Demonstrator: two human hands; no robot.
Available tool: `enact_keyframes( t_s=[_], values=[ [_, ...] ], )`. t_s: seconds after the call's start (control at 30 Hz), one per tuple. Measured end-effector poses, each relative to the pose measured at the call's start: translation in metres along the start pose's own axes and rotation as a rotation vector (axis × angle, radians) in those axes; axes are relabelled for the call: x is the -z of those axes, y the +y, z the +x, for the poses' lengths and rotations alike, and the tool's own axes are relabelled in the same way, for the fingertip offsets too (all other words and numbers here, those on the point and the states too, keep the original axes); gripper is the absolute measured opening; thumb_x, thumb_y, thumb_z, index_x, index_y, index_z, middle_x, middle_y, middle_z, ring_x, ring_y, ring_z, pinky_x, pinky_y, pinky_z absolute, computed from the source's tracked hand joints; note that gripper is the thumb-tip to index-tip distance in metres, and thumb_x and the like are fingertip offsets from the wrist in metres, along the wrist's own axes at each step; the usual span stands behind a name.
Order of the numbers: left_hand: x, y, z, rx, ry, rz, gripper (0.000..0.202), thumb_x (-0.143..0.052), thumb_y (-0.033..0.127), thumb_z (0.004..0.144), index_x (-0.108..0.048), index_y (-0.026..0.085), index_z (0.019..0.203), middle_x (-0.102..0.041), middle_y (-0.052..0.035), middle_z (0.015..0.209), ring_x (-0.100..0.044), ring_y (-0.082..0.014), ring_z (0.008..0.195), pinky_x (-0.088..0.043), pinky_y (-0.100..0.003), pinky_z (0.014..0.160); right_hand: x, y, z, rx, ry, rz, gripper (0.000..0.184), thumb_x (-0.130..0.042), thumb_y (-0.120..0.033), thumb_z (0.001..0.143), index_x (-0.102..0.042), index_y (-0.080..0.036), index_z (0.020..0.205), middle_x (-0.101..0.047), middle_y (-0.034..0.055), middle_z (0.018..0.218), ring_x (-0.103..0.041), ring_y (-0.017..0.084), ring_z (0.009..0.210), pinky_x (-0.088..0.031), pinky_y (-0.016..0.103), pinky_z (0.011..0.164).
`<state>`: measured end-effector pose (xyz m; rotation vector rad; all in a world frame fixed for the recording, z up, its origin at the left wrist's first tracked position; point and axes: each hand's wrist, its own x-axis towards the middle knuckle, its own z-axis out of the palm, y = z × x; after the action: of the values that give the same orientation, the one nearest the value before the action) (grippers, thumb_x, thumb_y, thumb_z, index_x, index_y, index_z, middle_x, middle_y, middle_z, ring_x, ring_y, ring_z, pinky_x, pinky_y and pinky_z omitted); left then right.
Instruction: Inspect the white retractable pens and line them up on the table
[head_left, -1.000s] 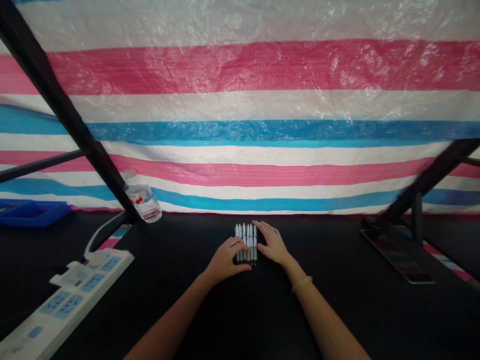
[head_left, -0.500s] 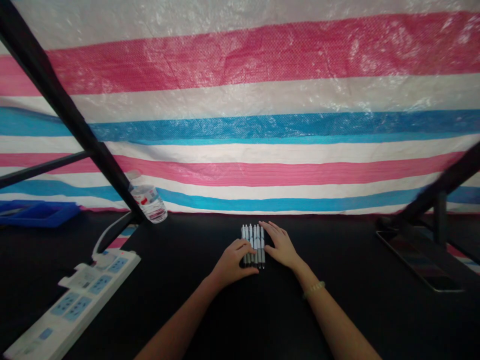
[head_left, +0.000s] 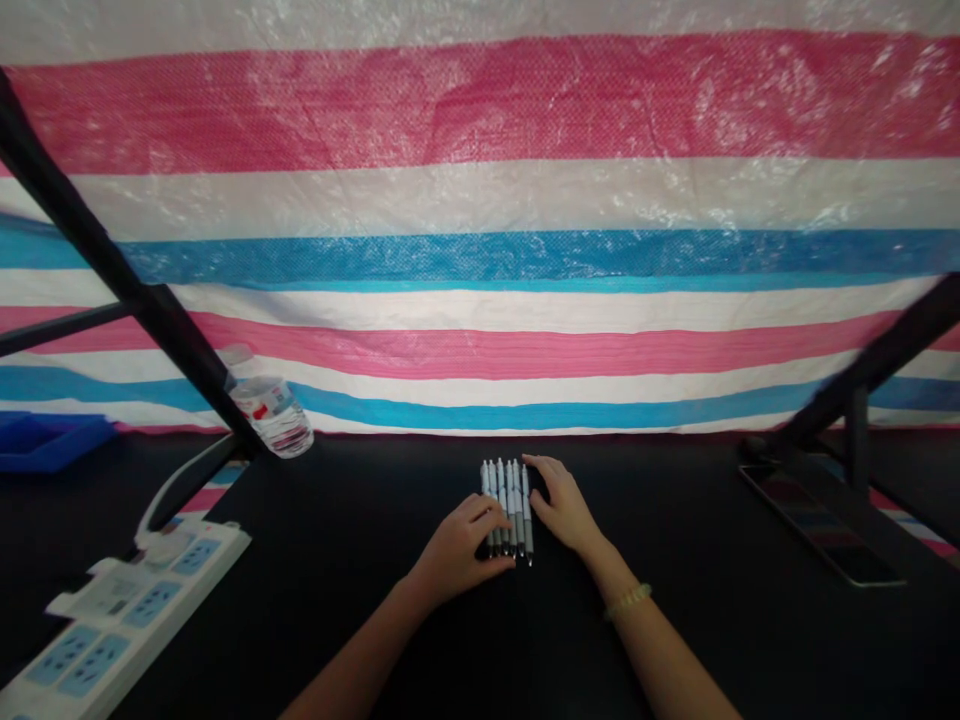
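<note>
Several white and grey pens (head_left: pixel 514 505) lie side by side in a row on the black table (head_left: pixel 540 640), their white ends pointing away from me. The rightmost pen (head_left: pixel 527 518) sticks out a little nearer to me than the others and is slightly tilted. My left hand (head_left: pixel 465 540) is at the row's left side, fingers resting over the pens and hiding part of them, with the thumb apart near their dark lower ends. My right hand (head_left: pixel 566 505) lies along the right side, its thumb and fingers spread, close to the rightmost pen.
A white power strip (head_left: pixel 142 610) with a plugged-in cable lies at left. A clear plastic bottle (head_left: pixel 274 415) stands behind it by a black frame bar (head_left: pixel 176 340). A blue tray (head_left: pixel 56 445) sits far left, and a phone (head_left: pixel 821 525) lies right. Behind hangs a striped sheet (head_left: pixel 525 350).
The rightmost pen has slid slightly toward me, out of line with the others. My right fingers have bent a little more. The camera view has shifted slightly.
</note>
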<state>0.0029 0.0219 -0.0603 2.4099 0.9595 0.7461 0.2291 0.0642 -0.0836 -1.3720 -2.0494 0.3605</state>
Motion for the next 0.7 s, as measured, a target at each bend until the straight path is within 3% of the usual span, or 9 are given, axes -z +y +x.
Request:
enact_keyframes(
  t_s=[0.1,0.2,0.3,0.5,0.7],
  values=[
    [-0.003,0.009,0.001,-0.025,-0.017,-0.015,0.038,-0.079,0.018,0.075,-0.064,0.021,0.11,-0.063,-0.0075,0.117,-0.057,-0.025,0.106,-0.048,-0.038,0.093,0.011,0.002,-0.001,-0.064,0.033,-0.044,0.042,-0.047,-0.012,0.08,-0.06,-0.017,0.119,-0.067,0.0124,0.115,-0.057,0.026,0.112,-0.043,0.04,0.097],
    [-0.007,0.017,0.002,-0.012,-0.029,-0.014,0.036,-0.076,0.017,0.077,-0.063,0.021,0.111,-0.063,-0.0077,0.117,-0.057,-0.0252,0.107,-0.049,-0.039,0.093,0.027,0.005,-0.005,-0.154,0.016,-0.104,0.015,-0.051,-0.021,0.085,-0.065,-0.018,0.087,-0.068,0.008,0.085,-0.06,0.023,0.085,-0.044,0.033,0.077],
    [-0.011,0.025,0.004,-0.003,-0.055,-0.002,0.036,-0.073,0.017,0.079,-0.062,0.021,0.113,-0.062,-0.0082,0.119,-0.056,-0.0256,0.107,-0.049,-0.04,0.093,0.04,0.008,-0.009,-0.191,-0.087,-0.121,0.022,-0.057,-0.031,0.085,-0.06,-0.02,0.066,-0.062,0.0004,0.061,-0.055,0.016,0.059,-0.036,0.026,0.059],
    [-0.017,0.036,0.015,-0.042,-0.117,0.052,0.037,-0.069,0.017,0.081,-0.06,0.02,0.116,-0.061,-0.0092,0.123,-0.056,-0.0259,0.108,-0.049,-0.041,0.096,0.046,0.013,-0.01,-0.192,-0.185,-0.145,0.023,-0.06,-0.031,0.084,-0.062,-0.019,0.064,-0.066,-0.0004,0.063,-0.057,0.014,0.059,-0.031,0.025,0.059],
    [-0.023,0.036,0.03,-0.074,-0.155,0.103,0.035,-0.068,0.02,0.084,-0.06,0.019,0.119,-0.061,-0.01,0.123,-0.056,-0.0265,0.111,-0.05,-0.041,0.098,0.043,0.015,-0.008,-0.221,-0.114,-0.235,0.024,-0.056,-0.03,0.09,-0.062,-0.019,0.07,-0.066,0.0021,0.067,-0.058,0.017,0.065,-0.028,0.027,0.064]
  ],
)
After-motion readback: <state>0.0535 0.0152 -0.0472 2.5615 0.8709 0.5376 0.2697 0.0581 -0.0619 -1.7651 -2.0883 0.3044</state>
